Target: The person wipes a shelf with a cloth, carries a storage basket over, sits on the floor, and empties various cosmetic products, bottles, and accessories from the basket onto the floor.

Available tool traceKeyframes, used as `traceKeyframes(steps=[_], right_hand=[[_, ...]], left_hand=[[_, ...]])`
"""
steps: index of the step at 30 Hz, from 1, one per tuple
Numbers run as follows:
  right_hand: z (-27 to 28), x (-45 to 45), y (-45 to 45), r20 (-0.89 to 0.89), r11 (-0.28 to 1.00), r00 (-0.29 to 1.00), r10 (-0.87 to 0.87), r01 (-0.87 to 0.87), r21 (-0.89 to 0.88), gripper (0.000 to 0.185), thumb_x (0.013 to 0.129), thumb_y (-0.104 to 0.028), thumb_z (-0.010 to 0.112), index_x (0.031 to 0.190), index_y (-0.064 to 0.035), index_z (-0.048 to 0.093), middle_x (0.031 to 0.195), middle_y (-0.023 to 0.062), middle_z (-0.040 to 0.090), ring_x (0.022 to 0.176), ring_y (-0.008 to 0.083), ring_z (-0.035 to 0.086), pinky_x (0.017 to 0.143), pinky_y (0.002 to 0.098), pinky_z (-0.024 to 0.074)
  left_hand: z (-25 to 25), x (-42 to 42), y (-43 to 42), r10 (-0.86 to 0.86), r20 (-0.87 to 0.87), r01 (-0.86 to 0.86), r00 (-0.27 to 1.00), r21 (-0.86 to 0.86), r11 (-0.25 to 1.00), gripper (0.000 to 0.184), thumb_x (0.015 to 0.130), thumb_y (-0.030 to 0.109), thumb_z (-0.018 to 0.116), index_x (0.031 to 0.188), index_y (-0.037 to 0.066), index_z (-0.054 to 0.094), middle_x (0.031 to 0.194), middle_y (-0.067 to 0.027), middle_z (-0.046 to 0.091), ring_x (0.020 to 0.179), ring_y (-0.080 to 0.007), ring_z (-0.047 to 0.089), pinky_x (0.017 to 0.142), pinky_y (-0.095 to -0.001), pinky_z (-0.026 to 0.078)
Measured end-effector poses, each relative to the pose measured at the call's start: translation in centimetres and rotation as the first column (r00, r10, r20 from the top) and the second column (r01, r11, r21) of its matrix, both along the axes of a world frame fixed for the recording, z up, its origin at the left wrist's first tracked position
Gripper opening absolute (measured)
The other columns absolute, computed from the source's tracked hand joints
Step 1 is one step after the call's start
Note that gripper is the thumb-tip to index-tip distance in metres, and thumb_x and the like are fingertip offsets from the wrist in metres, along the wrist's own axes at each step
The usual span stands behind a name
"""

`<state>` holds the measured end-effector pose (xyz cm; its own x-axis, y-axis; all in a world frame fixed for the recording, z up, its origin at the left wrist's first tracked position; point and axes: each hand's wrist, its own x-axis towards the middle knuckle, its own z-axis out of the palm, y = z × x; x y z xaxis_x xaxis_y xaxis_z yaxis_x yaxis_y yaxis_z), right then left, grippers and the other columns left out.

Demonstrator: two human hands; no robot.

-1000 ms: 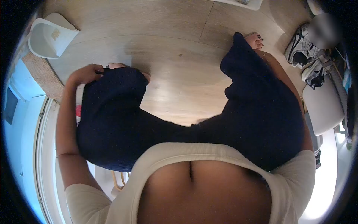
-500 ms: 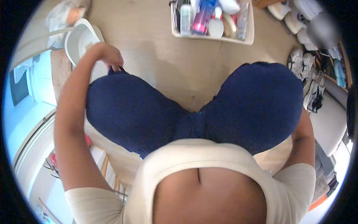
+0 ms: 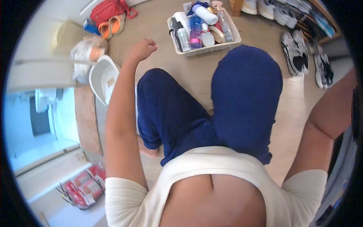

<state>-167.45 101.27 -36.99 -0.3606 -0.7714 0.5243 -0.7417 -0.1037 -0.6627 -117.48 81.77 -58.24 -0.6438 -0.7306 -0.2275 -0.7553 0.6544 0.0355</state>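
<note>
My left hand (image 3: 144,49) hangs in the air over the floor, left of the basket, with its fingers loosely bent and nothing visible in them. Below it is the left knee of the dark blue trousers (image 3: 166,102) on my bent legs. A white plastic basket (image 3: 211,50) stands ahead, filled with bottles, among them a blue and pink bottle (image 3: 195,32) and a white bottle (image 3: 205,15) lying across the top. My right arm (image 3: 325,109) reaches out to the right edge, where the hand is cut off from view.
A white tub (image 3: 99,77) and a plastic bag (image 3: 81,56) sit at left, near orange-lined shoes (image 3: 109,28) and a red bag (image 3: 107,12). Sneakers (image 3: 295,53) lie at right beside a shoe rack (image 3: 332,15). Red packages (image 3: 85,187) are at lower left.
My left hand has let go of the trouser fabric and moved right and up. My right arm has swung outward to the right edge. My knees have shifted, and the view has tilted.
</note>
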Motion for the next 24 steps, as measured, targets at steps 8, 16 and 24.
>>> traceKeyframes(steps=[8,16,24], right_hand=[[0.3,-2.2,8.4,-0.354,0.871,0.878,-0.323,0.422,0.253,0.048,0.089,-0.038,0.047,0.121,-0.0018,0.051,0.117,0.0118,0.054,0.108,0.0201,0.049,0.095,0.0334,0.0358],[-3.6,-9.5,13.4,-0.519,0.664,0.749,-0.413,0.637,0.392,0.049,0.089,-0.038,0.047,0.12,-0.001,0.05,0.117,0.0141,0.055,0.107,0.0221,0.05,0.094,0.0343,0.0373],[-10.0,-16.2,15.9,-0.508,0.517,0.701,-0.5,0.713,0.474,0.049,0.089,-0.038,0.048,0.12,-0.0001,0.049,0.116,0.0164,0.055,0.107,0.0242,0.051,0.093,0.0352,0.0388]], left_hand=[[6.1,-3.6,8.0,0.402,-0.826,0.08,0.395,0.467,0.881,0.025,0.087,0.024,0.056,0.104,0.006,0.062,0.093,-0.0022,0.061,0.091,-0.0118,0.054,0.082,-0.0263,0.041],[21.6,0.1,14.8,-0.487,-0.83,0.254,0.271,-0.426,0.868,0.027,0.087,0.028,0.056,0.103,0.008,0.062,0.099,-0.0043,0.058,0.093,-0.0148,0.052,0.085,-0.0299,0.039],[22.6,-4.1,15.8,-0.586,-0.601,0.308,0.544,-0.506,0.806,0.032,0.088,0.03,0.051,0.107,0.005,0.059,0.106,-0.0078,0.056,0.1,-0.0184,0.05,0.089,-0.0342,0.037]])
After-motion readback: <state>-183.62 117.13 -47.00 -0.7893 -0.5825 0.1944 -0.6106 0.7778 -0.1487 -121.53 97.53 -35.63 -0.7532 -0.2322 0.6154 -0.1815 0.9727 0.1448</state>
